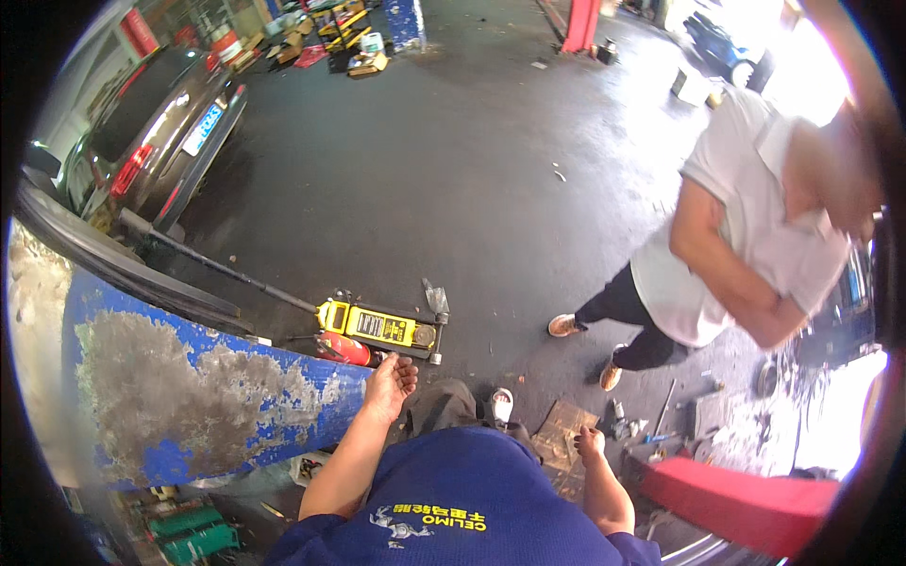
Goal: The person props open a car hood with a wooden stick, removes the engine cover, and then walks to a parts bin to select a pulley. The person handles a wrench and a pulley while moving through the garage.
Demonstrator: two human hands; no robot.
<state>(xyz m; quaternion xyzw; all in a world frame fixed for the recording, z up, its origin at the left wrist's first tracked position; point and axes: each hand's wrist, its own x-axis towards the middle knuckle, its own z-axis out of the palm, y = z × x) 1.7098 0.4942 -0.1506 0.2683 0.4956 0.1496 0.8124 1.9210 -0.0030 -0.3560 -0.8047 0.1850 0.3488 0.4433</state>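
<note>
My left hand [393, 387] hangs in front of my body, its fingers loosely bent and nothing visible in them. It shows just in front of a red cylinder [345, 349] beside a yellow floor jack [377, 326]. The jack's long dark handle [231, 274] slants up to the left. Low on the right, my right hand [590, 442] is curled closed over a brown cardboard piece [566, 429] on the floor; what is inside its fingers, if anything, is hidden. Neither hand visibly touches the jack or the cardboard.
A worn blue-painted panel [217, 377] borders my left side. Beyond it stands a dark car [156, 141]. At the right, a person in a light shirt [736, 226] stands with bent arms. A red beam [741, 500] and scattered tools [651, 424] lie near my right.
</note>
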